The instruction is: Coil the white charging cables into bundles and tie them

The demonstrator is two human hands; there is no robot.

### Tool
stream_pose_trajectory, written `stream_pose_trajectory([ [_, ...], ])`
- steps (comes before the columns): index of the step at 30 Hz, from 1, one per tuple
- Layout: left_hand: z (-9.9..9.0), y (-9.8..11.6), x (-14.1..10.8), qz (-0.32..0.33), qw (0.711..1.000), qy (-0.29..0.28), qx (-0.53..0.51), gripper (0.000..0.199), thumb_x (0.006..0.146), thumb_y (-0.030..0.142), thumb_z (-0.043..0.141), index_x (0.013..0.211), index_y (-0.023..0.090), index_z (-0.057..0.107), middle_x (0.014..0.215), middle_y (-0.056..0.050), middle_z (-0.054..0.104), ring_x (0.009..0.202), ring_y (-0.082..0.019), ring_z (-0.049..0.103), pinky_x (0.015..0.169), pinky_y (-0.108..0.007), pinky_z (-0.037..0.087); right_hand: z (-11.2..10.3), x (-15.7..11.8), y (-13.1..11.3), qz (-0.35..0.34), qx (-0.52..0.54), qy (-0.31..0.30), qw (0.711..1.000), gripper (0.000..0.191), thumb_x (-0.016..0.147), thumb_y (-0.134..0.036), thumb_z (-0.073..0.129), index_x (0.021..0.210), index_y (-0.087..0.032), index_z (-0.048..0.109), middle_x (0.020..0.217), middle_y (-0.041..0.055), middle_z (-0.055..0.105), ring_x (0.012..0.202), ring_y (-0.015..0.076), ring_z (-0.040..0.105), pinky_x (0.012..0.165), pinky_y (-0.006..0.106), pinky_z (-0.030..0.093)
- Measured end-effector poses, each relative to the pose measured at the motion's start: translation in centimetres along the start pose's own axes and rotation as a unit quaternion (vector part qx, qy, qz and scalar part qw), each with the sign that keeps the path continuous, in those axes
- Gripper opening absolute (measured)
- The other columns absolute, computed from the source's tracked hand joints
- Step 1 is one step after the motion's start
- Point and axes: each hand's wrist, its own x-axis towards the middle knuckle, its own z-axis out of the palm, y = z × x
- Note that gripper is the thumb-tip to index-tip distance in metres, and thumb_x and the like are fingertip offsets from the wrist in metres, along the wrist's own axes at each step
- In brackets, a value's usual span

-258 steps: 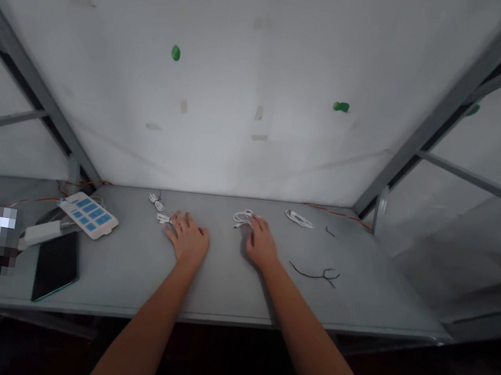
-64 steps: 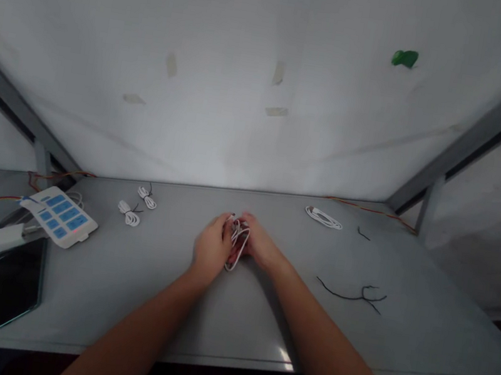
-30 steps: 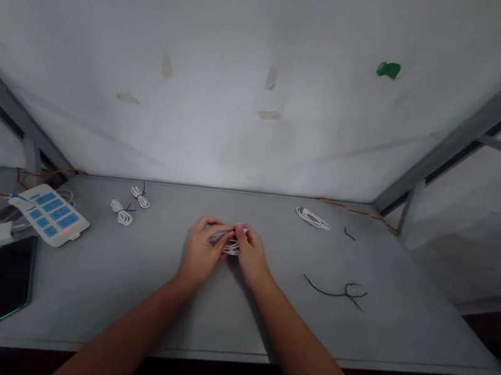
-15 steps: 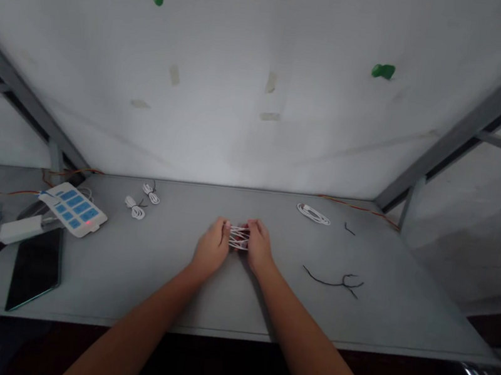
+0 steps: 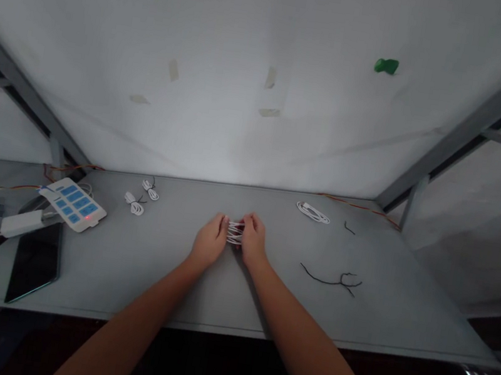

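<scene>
Between my two hands, over the middle of the grey table (image 5: 122,275), stretches a white cable (image 5: 235,232) gathered into several side-by-side loops. My left hand (image 5: 210,239) is closed on the left end of the loops. On their right end, my right hand (image 5: 254,239) grips with curled fingers. The fingertips behind the loops are partly hidden. Two white cable bundles, one (image 5: 134,204) nearer and one (image 5: 150,189) farther, lie to the left with dark ties round them. A loosely coiled white cable (image 5: 313,212) rests at the back right.
Black twist ties (image 5: 330,282) lie right of my hands, with a short black tie (image 5: 349,228) behind. On the left are a white power strip (image 5: 74,204) with blue sockets, a white adapter (image 5: 23,223) and a dark tablet (image 5: 35,264). A white wall (image 5: 219,144) rises behind the table.
My hands have drawn slightly closer together, so the span of white cable between them is shorter. The whole view has shifted a little.
</scene>
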Motion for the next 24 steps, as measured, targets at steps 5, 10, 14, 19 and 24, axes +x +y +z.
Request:
stream_pose_trajectory([
  [5, 0.0, 0.1, 0.2, -0.008, 0.999, -0.013, -0.037, 0.035, 0.107, 0.043, 0.032, 0.09, 0.022, 0.055, 0.081, -0.004, 0.065, 0.074, -0.02, 0.061, 0.07, -0.03, 0.042, 0.2, -0.1, 0.0, 0.014, 0.044, 0.037, 0.998, 0.034, 0.084, -0.053, 0.055, 0.068, -0.024, 0.048, 0.057, -0.0058, 0.049, 0.046, 0.0121, 0.046, 0.041, 0.023, 0.035],
  [10, 0.1, 0.1, 0.4, -0.021, 0.998, -0.027, -0.045, 0.037, 0.107, 0.042, 0.03, 0.083, 0.024, 0.051, 0.078, -0.004, 0.064, 0.071, -0.019, 0.058, 0.069, -0.03, 0.039, 0.2, 0.5, 0.3, 0.026, 0.059, 0.039, 0.997, 0.031, 0.08, -0.051, 0.057, 0.067, -0.024, 0.049, 0.054, -0.0066, 0.049, 0.043, 0.0116, 0.045, 0.039, 0.022, 0.034],
  [14, 0.1, 0.0, 0.4, -0.027, 0.997, -0.021, -0.064, 0.039, 0.106, 0.045, 0.03, 0.081, 0.024, 0.051, 0.077, -0.003, 0.063, 0.071, -0.019, 0.058, 0.069, -0.03, 0.039, 0.2, 0.7, 0.3, 0.045, 0.076, 0.026, 0.996, 0.032, 0.079, -0.052, 0.059, 0.068, -0.024, 0.05, 0.054, -0.0067, 0.05, 0.041, 0.0116, 0.045, 0.035, 0.022, 0.031],
  [19, 0.0, 0.2, 0.4, -0.025, 0.994, -0.049, -0.096, 0.037, 0.105, 0.047, 0.035, 0.088, 0.023, 0.056, 0.083, -0.003, 0.067, 0.075, -0.019, 0.059, 0.071, -0.03, 0.041, -0.1, 0.6, 0.1, 0.054, 0.099, 0.03, 0.993, 0.03, 0.077, -0.049, 0.061, 0.066, -0.023, 0.052, 0.054, -0.0068, 0.05, 0.042, 0.0114, 0.047, 0.037, 0.022, 0.035],
  [24, -0.1, -0.1, 0.5, -0.036, 0.991, -0.021, -0.124, 0.037, 0.105, 0.047, 0.034, 0.086, 0.023, 0.055, 0.079, -0.002, 0.065, 0.074, -0.019, 0.059, 0.07, -0.03, 0.042, -0.4, 1.1, -0.1, 0.083, 0.118, 0.003, 0.99, 0.032, 0.079, -0.052, 0.059, 0.068, -0.022, 0.059, 0.055, -0.0032, 0.057, 0.047, 0.0152, 0.053, 0.04, 0.026, 0.041],
])
